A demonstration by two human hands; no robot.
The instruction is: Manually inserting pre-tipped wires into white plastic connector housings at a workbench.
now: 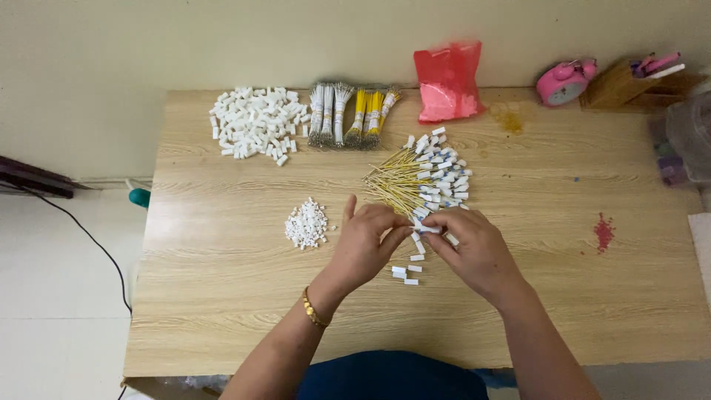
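My left hand (368, 241) and my right hand (472, 248) meet over the middle of a wooden table (222, 296). Their fingertips pinch a small white connector piece (428, 230) between them. Just beyond the fingers lies a fan of yellow wires with white ends (422, 178). A few loose white pieces (406, 275) lie under my hands. To the left of my left hand lies a small heap of tiny white parts (306, 223). A gold bracelet is on my left wrist.
At the back lie a pile of white plastic housings (255, 122), bundles of white and yellow wires (352, 115), and a red plastic bag (448, 81). A pink alarm clock (564, 81) and wooden pen holder (629, 85) stand back right. A red stain (603, 232) marks the table.
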